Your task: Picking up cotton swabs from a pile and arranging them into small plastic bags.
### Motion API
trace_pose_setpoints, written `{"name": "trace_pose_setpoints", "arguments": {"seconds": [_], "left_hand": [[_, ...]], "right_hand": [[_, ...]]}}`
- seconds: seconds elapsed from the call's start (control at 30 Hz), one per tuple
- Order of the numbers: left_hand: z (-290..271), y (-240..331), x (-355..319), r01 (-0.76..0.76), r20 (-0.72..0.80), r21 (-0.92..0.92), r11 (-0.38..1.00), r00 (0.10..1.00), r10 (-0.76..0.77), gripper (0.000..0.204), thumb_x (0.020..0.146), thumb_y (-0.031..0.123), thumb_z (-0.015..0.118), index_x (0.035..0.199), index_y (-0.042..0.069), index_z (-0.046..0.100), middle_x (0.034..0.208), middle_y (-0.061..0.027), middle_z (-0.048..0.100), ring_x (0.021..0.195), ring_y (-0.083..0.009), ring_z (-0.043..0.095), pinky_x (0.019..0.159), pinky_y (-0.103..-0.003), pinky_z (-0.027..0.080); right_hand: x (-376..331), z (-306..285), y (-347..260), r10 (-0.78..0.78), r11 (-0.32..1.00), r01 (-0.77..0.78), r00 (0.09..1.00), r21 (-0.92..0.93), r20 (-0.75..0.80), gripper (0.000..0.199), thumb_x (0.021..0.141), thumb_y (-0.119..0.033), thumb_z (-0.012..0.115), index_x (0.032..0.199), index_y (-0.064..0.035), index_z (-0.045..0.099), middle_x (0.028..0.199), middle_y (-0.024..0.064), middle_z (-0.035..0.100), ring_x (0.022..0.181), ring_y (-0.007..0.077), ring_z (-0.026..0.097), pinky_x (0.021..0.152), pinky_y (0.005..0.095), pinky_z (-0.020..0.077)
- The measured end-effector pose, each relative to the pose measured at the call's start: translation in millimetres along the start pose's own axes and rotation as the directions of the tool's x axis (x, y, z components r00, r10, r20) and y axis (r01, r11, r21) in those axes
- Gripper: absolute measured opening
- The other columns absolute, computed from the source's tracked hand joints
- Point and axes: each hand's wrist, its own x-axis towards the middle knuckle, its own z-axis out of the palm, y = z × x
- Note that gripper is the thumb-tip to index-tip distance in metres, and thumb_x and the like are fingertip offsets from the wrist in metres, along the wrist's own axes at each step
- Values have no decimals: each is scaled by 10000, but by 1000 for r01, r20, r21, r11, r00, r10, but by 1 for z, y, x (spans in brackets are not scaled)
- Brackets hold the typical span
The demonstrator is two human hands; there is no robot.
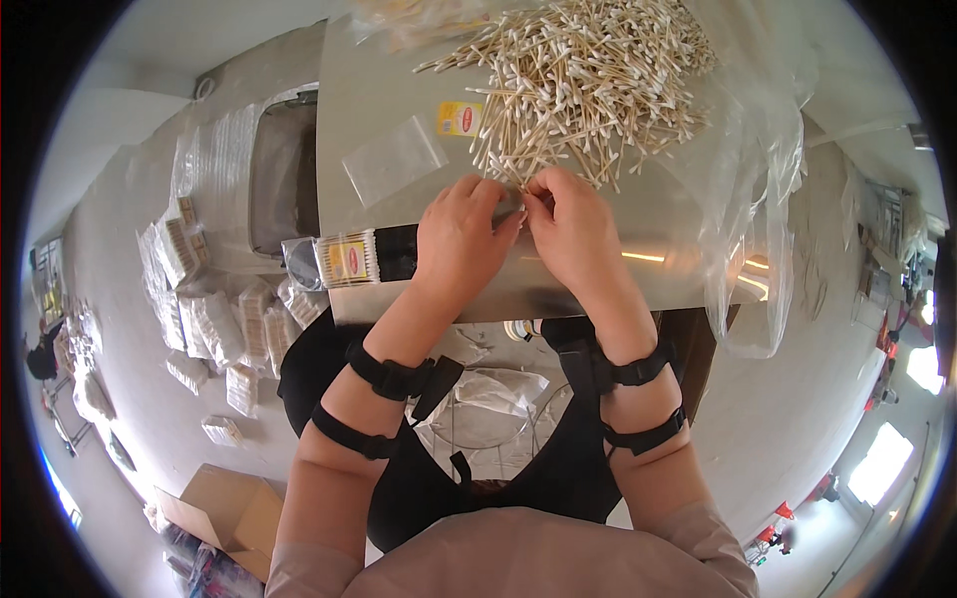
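My left hand (457, 227) and my right hand (572, 225) meet over the metal table (389, 115), at the near edge of a large heap of cotton swabs (598, 80). Both hands are closed, with thumbs and fingers pinched close together. Something small and greyish shows between the fingertips, too hidden to name. Left of my left hand lies a clear bag packed with cotton swabs (347, 259), with a yellow and red label inside. An empty clear plastic bag (395, 161) lies flat farther up, beside a loose yellow label card (460, 119).
Crumpled clear plastic sheeting (753, 199) hangs over the table's right side. A dark bin (284, 179) stands at the table's left edge. Several filled clear packs (214, 327) lie on the floor at left, near an open cardboard box (234, 513). Beneath the table edge sits a round wire-framed stool (488, 424).
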Motion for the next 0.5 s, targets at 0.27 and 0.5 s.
{"name": "trace_pose_setpoints", "arguments": {"seconds": [0.27, 0.5], "left_hand": [[10, 8, 3, -28, -28, 67, 997, 999, 30, 134, 797, 156, 740, 868, 81, 654, 878, -89, 650, 828, -334, 655, 702, -456, 530], [-35, -14, -4, 34, 83, 48, 998, 996, -38, 98, 840, 104, 745, 903, 61, 684, 859, -97, 653, 767, -311, 653, 679, -393, 530]], "right_hand": [[2, -10, 5, 49, 997, -50, 999, 59, 15, 92, 915, -73, 655, 960, -26, 589, 908, 174, 667, 874, 389, 651, 740, 468, 510], [2, -33, 17, 100, 995, -101, 994, 23, 32, 78, 925, -69, 638, 987, -40, 601, 937, 164, 677, 867, 384, 660, 736, 455, 516]]}}
